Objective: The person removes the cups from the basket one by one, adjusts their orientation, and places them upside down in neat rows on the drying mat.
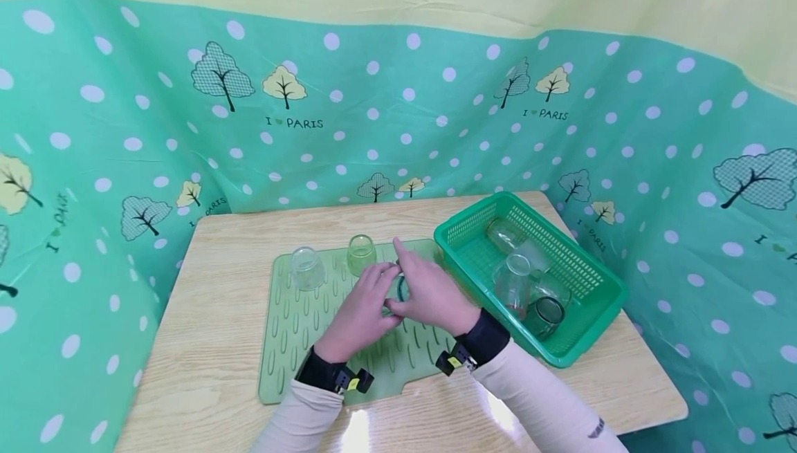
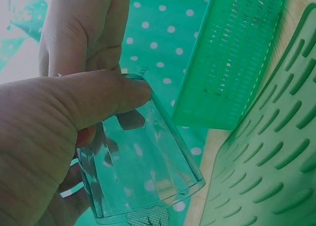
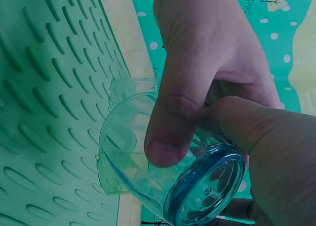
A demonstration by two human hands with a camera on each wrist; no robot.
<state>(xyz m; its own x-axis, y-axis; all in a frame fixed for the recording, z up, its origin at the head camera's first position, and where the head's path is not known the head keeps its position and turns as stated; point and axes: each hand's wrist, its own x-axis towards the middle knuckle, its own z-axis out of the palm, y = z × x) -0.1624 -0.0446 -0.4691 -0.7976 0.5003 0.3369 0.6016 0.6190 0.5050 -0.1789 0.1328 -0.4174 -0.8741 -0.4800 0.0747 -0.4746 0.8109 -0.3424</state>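
1. A dotted green curtain point(image 1: 398, 142) hangs behind your wooden desk point(image 1: 199, 335), which bears a pale green mat point(image 1: 292, 353).
2. Your left hand point(image 1: 360, 315) and right hand point(image 1: 436, 294) are both clamped on a clear glass point(image 2: 148, 166) over the mat.
3. The glass sits between them: your left thumb lies along its side wall, your right thumb near its thick base, with its mouth pointing away from your right palm.
4. Near the mat's far left corner stands another tumbler point(image 1: 308, 270); a yellowish cup point(image 1: 361, 256) stands at its far edge.
5. Toward your desk's right edge, a green basket point(image 1: 598, 326) holds more glassware point(image 1: 514, 280).
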